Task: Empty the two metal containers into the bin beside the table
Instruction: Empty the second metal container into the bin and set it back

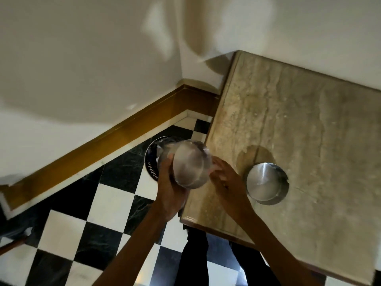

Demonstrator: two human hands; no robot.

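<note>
Black and white floor tiles (107, 201) run up to a cream wall (82, 69) with a brown board along the bottom. Beside them stands a stone tabletop (309, 141), pushed into the corner of the room.

Both arms reach forward from the bottom of the view. The left hand (169, 190) is wrapped around the side of one metal container (189, 164), fingers curled up its wall. The right hand (224, 178) presses flat against its other side, so both hands grip it together. It is tipped over on its side, with its round bottom facing us and its mouth pointing away and down. It hangs just past the left edge of the tabletop, right over the dark round bin (153, 155) on the floor. Everything here looks blurry.

A second metal container (266, 182) sits upright on the tabletop, near the left edge, just beside the right wrist.
</note>
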